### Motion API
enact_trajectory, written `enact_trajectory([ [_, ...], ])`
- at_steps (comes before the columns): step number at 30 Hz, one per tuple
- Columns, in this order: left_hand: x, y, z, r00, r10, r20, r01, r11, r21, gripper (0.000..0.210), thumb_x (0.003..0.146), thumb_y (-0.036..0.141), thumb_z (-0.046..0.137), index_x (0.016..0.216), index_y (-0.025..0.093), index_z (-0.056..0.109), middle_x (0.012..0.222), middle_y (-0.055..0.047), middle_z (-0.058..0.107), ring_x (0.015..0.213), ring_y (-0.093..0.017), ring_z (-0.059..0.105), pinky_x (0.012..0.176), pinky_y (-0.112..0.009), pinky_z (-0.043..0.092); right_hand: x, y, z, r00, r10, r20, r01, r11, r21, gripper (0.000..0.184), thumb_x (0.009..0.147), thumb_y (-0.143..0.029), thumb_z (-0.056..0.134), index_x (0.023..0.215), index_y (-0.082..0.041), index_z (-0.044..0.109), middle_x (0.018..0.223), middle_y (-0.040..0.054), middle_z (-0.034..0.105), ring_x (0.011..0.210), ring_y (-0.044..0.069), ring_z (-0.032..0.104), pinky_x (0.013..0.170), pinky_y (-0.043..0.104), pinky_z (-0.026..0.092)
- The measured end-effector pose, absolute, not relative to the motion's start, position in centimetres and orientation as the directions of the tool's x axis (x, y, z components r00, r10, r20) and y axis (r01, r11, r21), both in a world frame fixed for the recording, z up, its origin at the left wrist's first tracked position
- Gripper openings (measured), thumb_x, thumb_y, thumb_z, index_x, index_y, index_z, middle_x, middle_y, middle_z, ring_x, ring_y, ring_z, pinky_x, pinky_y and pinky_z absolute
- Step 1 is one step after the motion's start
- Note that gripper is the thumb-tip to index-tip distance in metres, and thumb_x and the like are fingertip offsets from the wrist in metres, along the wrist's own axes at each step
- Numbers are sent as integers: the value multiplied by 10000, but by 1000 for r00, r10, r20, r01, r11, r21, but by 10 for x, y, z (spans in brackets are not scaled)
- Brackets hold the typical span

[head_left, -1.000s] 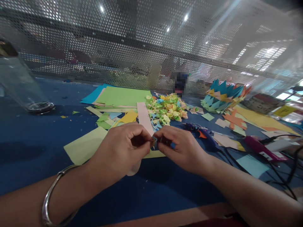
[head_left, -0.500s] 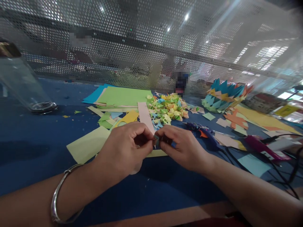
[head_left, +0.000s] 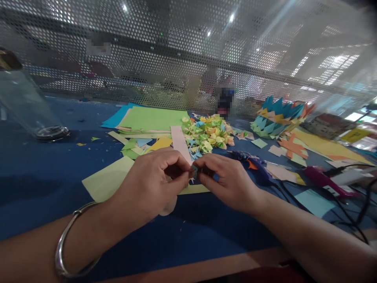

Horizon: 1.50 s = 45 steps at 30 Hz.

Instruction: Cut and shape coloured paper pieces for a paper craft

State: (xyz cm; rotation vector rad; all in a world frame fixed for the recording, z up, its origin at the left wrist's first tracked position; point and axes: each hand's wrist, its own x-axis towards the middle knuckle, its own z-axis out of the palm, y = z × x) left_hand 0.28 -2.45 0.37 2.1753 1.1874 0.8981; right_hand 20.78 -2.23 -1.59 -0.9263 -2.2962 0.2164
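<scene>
My left hand (head_left: 160, 177) and my right hand (head_left: 225, 179) meet over the middle of the blue table, fingertips almost touching. Between them they pinch a small bluish-grey piece of paper (head_left: 193, 171), mostly hidden by the fingers. A pale pink paper strip (head_left: 180, 142) lies just beyond the fingertips. Behind my right hand is a heap of small folded paper pieces (head_left: 210, 133) in green, yellow, orange and blue. A pale green sheet (head_left: 107, 179) lies beside my left hand, and a dark blue glue gun (head_left: 259, 169) lies to the right of my right hand.
Stacked green and blue sheets (head_left: 156, 118) lie at the back. A glass bottle (head_left: 29, 106) stands at the left. To the right are a zigzag paper crown (head_left: 275, 118), a purple power strip (head_left: 326, 182) with black cables, and a light blue square (head_left: 314, 202). A perforated metal screen (head_left: 165, 70) rises behind.
Both hands hold nearly the same place and keep pinching the small paper, with only slight finger movement. The whole view has shifted a little.
</scene>
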Motion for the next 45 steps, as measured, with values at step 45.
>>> enact_trajectory([
  [45, 2, -22, 1, 410, 847, 339, 584, -529, 616, 81, 749, 151, 625, 715, 207, 672, 695, 37, 674, 648, -119, 620, 602, -237, 441, 210, -25, -13, -573, 659, 487, 581, 746, -327, 162, 939, -141, 544, 949, -150, 705, 837, 31, 696, 757, 127, 624, 692, 237, 445],
])
